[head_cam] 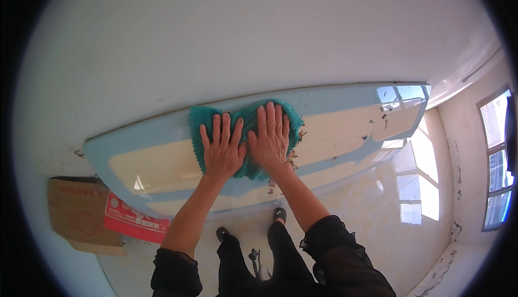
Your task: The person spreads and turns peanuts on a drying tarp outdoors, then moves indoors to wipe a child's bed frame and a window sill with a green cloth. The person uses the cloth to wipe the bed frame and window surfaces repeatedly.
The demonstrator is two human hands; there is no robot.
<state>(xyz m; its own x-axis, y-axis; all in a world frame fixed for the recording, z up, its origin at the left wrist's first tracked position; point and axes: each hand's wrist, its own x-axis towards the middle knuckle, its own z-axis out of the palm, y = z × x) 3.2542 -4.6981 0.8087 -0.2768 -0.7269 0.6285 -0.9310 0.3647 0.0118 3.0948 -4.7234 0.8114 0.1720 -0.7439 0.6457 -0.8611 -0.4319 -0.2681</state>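
My left hand (222, 147) lies flat on a green-teal cloth (251, 114), its fingers spread. Over the right part of the same cloth, my right hand (270, 139) presses palm down with the fingers close together. Beneath the cloth is a glossy light-blue and cream furniture surface (153, 161) set against the white wall. Small brownish bits of debris (293, 155) line the cloth's right edge and hang about the surface's lower middle. Darker flakes or chips (384, 119) dot the right part. What lies under the cloth is hidden.
At the left stand a brown cardboard box (77, 216) and a red printed carton (135, 222). My shoes (279, 214) rest on the pale floor (344, 232). A window (499, 159) is at the right, its light falling on the floor. The wall (243, 33) rises behind.
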